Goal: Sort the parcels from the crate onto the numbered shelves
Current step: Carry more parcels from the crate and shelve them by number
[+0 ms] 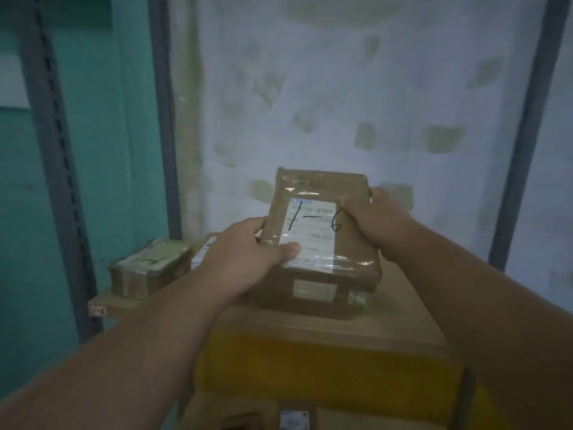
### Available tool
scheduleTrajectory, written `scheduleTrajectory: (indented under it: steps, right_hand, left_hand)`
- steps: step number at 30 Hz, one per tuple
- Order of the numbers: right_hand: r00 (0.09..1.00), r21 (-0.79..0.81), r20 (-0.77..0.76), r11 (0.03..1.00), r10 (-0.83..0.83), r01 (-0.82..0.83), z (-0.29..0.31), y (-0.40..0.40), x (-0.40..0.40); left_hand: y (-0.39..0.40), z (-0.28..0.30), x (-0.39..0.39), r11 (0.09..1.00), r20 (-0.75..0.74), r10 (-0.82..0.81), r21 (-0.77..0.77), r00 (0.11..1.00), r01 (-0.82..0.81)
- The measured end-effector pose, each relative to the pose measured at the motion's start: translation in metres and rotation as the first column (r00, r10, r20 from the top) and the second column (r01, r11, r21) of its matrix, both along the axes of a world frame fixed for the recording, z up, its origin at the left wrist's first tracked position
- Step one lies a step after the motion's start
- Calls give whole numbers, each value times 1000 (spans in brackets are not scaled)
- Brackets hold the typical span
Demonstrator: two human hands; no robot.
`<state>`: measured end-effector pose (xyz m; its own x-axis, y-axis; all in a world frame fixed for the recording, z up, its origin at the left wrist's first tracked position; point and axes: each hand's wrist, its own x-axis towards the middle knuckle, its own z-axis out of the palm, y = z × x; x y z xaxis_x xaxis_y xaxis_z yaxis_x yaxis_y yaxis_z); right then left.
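Blurred label [294, 419], cut off below

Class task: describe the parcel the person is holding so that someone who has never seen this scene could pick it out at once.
Start at the grey metal shelving upright before the pale wall. In front, both hands, left hand and right hand, grip a tilted brown tape-wrapped cardboard parcel. Unlike the parcel beneath it, its white label has "1-6" handwritten in black.

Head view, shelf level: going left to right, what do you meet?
Shelf tag → small taped parcel → left hand → parcel marked 1-6 → right hand → right shelf upright.
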<state>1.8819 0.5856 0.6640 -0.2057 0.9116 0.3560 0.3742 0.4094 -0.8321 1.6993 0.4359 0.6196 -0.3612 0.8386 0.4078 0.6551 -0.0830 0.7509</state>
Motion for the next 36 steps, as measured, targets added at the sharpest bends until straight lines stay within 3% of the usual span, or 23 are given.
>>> scheduleTrajectory:
  steps: [3,10,14,17,20,28,36]
  right_hand:
    - [996,-77,-5,993,87,-87,1,26,-14]
    - [984,-128,22,977,174,-170,-10,37,-25]
    - [979,71,171,989,113,-127,-12,24,-24]
    - [945,205,317,967,80,-151,-11,2,-22]
    - [948,374,318,914,34,-158,-15,-25,-21]
    - [961,627,245,735,128,-258,-18,-141,-75]
    - [871,677,122,602,475,-423,-47,-306,-209]
  left_hand:
    - [11,7,4,986,-64,153,-54,986,-157]
    - [34,15,6,918,-173,321,-185,931,-351]
    - [41,17,14,853,-296,431,-176,852,-492]
    - [34,14,18,861,-290,471,-54,833,-506]
    - [15,5,21,878,-284,474,78,833,-473]
    - [-98,-22,-22,891,-337,452,218,826,-398]
    - [-292,-70,-159,754,-502,620,167,603,-635]
